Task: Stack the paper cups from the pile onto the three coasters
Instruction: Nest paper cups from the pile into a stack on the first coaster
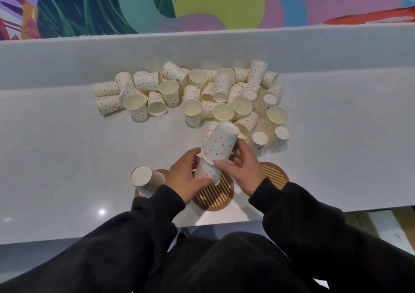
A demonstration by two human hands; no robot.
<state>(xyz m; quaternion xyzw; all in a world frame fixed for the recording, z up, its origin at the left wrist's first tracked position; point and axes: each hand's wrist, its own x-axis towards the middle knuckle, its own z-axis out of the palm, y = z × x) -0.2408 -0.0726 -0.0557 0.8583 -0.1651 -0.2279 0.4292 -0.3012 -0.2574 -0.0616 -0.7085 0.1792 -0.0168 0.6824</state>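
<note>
Middle coaster [215,197], table [67,158] near edge: left hand [183,180] grips base cup [205,172], right hand [243,172] holds top cup [219,145], tilted. I'd level it, then seat it straight down.

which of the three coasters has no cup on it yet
The right coaster, its gold-striped top bare. The left coaster carries one upturned cup; the middle coaster bears the cup stack.
</note>
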